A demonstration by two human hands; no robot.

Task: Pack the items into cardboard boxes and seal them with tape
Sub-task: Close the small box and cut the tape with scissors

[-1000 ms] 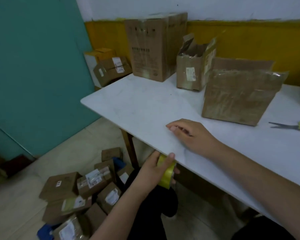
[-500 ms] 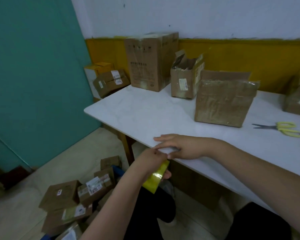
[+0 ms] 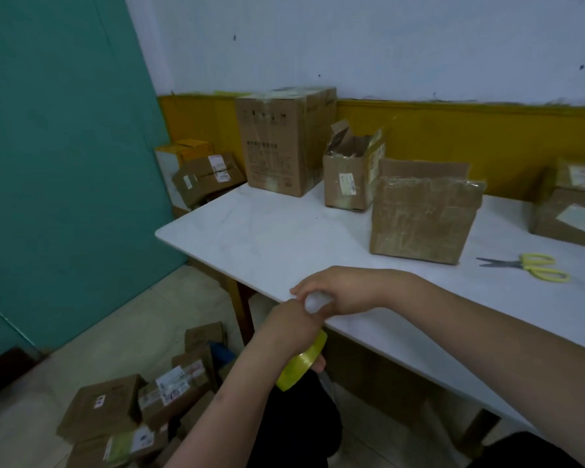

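Moved: left hand (image 3: pixel 291 327) now up against right hand (image 3: pixel 338 292) at surface (image 3: pixel 284 238) edge. Left fingers clamp tape roll (image 3: pixel 301 366), likely light and stiff; grip its rim. Right fingers' hold unclear.

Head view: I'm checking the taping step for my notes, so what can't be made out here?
All in the head view:
1. Yellow-green tape roll: its free end, and whether the right hand pinches it, is hidden by the left hand and blurred.
2. Small open cardboard box: contents hidden by its walls.
3. Labelled cardboard box: cut by the right edge.
4. Labels on brown floor parcels: too small.
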